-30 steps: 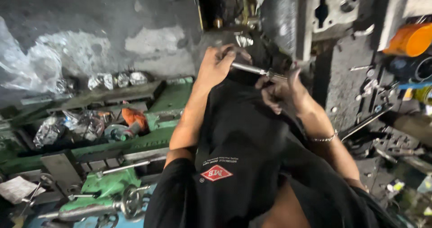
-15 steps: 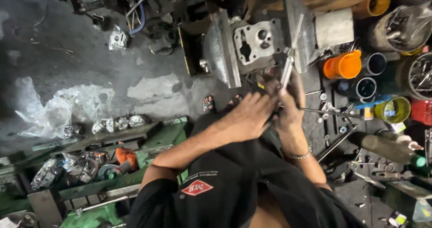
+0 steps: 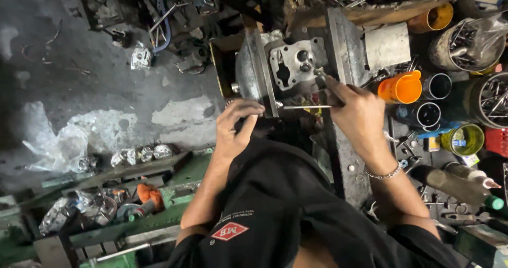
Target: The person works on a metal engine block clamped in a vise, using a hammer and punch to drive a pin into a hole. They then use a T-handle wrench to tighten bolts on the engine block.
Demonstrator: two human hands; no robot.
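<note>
Left hand [image 3: 236, 124] curled its fingers around the lower edge of a grey cast-metal engine part with round bores and bolt holes [image 3: 290, 66], which sat clamped between two upright steel plates [image 3: 256, 69] above the person's lap. Right hand [image 3: 359, 114] was closed in a narrow pinch on a thin silvery metal rod [image 3: 305, 107] that lay level between the two hands, just under the engine part; its tip reached toward the left fingertips, though whether they touched could not be told. A beaded bracelet [image 3: 383, 174] circled the right wrist. Just beside the right hand stood an orange plastic cup [image 3: 403, 87], with dark open tins [image 3: 437, 86] and a yellow tin [image 3: 464, 139] near it. Crumpled clear plastic [image 3: 58, 146] lay well apart on the stained concrete floor [image 3: 106, 88].
</note>
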